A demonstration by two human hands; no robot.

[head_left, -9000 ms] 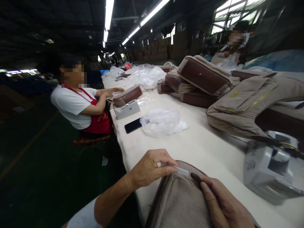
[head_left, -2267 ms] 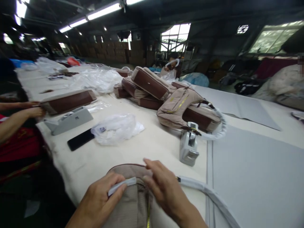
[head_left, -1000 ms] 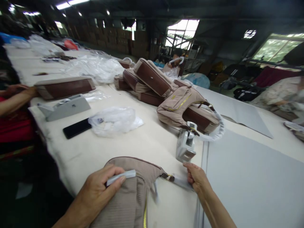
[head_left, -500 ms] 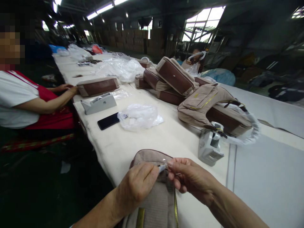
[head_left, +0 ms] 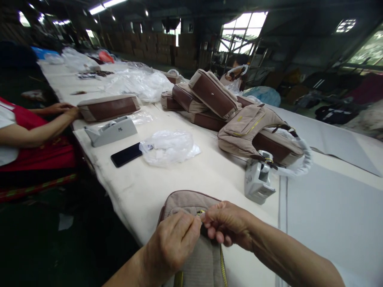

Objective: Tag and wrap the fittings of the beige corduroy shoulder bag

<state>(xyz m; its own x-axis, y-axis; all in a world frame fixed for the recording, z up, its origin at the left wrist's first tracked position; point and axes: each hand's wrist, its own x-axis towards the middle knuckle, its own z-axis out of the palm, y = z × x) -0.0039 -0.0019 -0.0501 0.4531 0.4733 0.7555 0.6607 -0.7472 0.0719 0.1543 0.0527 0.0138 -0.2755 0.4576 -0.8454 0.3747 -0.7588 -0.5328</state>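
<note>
1. Far left of our grips, a co-worker's hands rest on a brown bag.
2. Our left grip is pinched together on the zipper pull atop the tan bag, which lies at the near edge of the desk.
3. Our right grip is pinched on the same spot, fingertips touching the left's.
4. Beyond the right grip stands a tape dispenser.
</note>
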